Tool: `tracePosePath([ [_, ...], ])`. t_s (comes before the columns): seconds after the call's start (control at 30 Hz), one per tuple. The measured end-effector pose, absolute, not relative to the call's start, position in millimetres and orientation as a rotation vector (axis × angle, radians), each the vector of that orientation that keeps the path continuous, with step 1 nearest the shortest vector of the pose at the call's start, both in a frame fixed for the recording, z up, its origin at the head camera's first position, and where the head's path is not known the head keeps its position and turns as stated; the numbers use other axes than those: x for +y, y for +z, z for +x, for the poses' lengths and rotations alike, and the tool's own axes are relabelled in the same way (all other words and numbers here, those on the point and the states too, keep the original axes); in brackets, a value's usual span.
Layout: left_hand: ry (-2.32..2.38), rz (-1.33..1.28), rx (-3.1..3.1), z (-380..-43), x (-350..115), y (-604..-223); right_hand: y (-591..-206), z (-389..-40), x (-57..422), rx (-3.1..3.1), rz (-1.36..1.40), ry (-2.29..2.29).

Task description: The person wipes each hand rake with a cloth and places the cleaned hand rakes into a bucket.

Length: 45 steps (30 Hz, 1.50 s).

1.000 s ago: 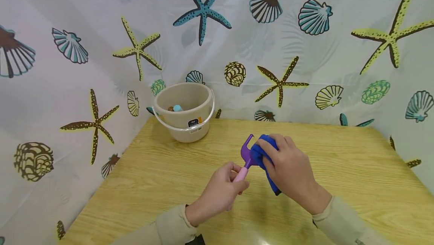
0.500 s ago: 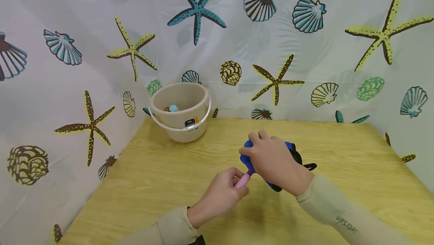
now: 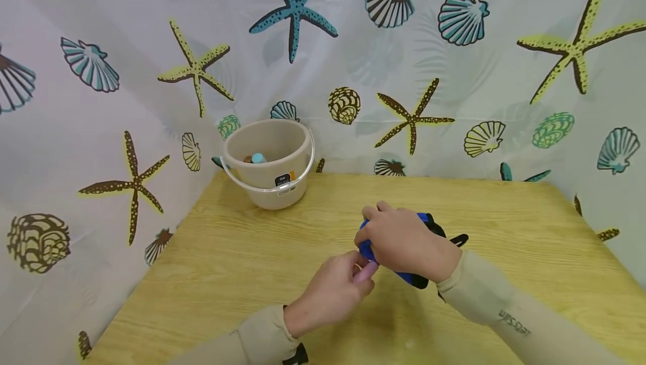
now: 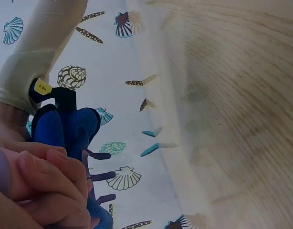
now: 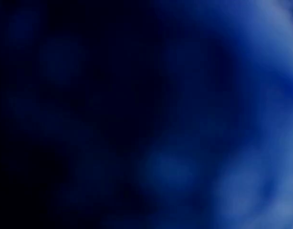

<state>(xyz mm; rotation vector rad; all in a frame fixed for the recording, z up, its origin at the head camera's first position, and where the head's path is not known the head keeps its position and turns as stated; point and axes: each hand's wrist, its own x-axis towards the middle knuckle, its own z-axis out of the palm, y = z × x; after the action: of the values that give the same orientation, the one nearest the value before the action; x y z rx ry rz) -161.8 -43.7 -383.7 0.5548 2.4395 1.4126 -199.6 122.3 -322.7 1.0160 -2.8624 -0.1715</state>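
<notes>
My left hand (image 3: 330, 289) grips the pink handle of a toy rake (image 3: 365, 273) above the table. Over the rake's purple head, my right hand (image 3: 404, 237) holds a blue cloth (image 4: 65, 131) with black edging, its fingers bent around it. Most of the head is hidden in the head view, but several purple prongs (image 4: 102, 176) stick out past the cloth in the left wrist view. Both hands are close together, near the lower end of the head. Only blurred dark blue fabric (image 5: 194, 119) fills the right wrist view.
A beige bucket (image 3: 242, 177) with a clear handle stands at the table's back left. Inside it lie a light blue item (image 3: 258, 158) and a brown one. Behind the wooden table (image 3: 242, 264) hangs a curtain (image 3: 313, 84) printed with shells and starfish.
The right hand and cloth have moved over the rake's purple head, covering it, then slid down slightly toward the left hand. The left hand keeps its grip on the handle.
</notes>
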Motion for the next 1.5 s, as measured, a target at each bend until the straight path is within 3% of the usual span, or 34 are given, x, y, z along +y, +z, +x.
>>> tracePosePath([
  [0.2, 1.464, 0.487, 2.433, -156.1, -51.6, -382.9, -332.2, -221.3, 137.9, -2.935, 0.724, 0.013],
  [0.43, 1.518, 0.453, 2.444, -152.1, -58.2, -378.5, -340.9, -241.7, 176.6, -3.058, 0.553, 1.011],
  [0.53, 1.542, 0.438, 2.43, -152.3, -58.5, -378.1, -345.4, -240.9, 185.5, -3.05, 0.453, 1.235],
  [0.97, 1.787, 0.22, 2.088, -164.1, -52.9, -378.1, -379.2, -188.8, 150.3, -2.406, 0.744, 0.297],
  [1.17, 1.893, 0.145, 1.955, -166.6, -50.9, -373.8, -387.6, -187.0, 141.4, -2.2, 0.875, 0.325],
  [1.5, 1.874, 0.119, 1.929, -164.4, -54.9, -365.5, -375.2, -214.4, 158.7, -2.415, 0.467, 0.888],
])
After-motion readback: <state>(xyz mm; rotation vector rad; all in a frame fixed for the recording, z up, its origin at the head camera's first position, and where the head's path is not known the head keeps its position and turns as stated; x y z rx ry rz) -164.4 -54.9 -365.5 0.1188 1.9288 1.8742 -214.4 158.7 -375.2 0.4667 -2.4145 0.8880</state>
